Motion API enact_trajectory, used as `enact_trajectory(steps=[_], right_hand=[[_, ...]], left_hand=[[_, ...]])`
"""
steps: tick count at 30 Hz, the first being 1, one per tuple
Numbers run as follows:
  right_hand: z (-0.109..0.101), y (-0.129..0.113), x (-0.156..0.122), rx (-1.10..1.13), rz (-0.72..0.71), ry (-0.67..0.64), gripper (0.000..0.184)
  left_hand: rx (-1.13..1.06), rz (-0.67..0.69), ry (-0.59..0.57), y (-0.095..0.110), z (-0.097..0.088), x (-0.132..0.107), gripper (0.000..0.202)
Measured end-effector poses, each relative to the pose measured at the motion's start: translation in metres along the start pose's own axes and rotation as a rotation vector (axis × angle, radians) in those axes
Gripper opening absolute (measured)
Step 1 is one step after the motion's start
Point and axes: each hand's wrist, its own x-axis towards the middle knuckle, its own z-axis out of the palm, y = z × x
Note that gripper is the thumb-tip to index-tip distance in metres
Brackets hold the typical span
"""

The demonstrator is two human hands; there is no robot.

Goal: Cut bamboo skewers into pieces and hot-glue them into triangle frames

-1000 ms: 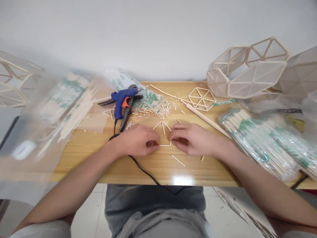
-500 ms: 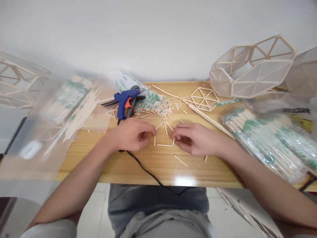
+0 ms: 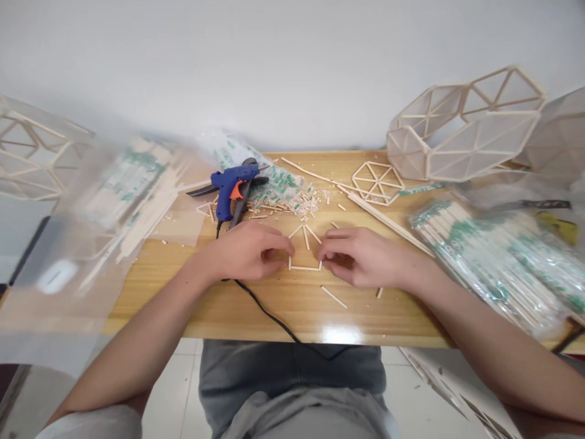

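Between my hands, short wooden sticks [image 3: 305, 268] lie flat as a polygon outline, with a middle stick [image 3: 306, 238] reaching down inside from the top corner. My left hand [image 3: 253, 249] is closed in a pinch on the left upright stick [image 3: 289, 263], whose lower end meets the bottom stick. On the opposite side, my right hand [image 3: 354, 255] pinches the right upright stick [image 3: 320, 265], its fingers hiding most of it. A loose stick [image 3: 334, 296] lies just below the outline.
A blue glue gun [image 3: 226, 189] rests behind my left hand, its black cord [image 3: 267, 311] running to the front edge. Cut stick bits [image 3: 301, 204] are heaped behind. A spoked frame [image 3: 377, 182], bagged sticks [image 3: 493, 262] and a larger lattice structure [image 3: 470, 128] stand rightward.
My left hand has shifted slightly right, bringing the left upright stick against the end of the bottom stick. My right hand has barely moved.
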Motion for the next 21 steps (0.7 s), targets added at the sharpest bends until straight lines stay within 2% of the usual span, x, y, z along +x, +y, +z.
enact_trajectory(steps=[21], right_hand=[[0.0006,0.0000,-0.0005,-0.024,0.013,-0.013,0.013]], left_hand=[[-0.021,0.012,-0.002,-0.0008,0.0036,0.0004,0.014]])
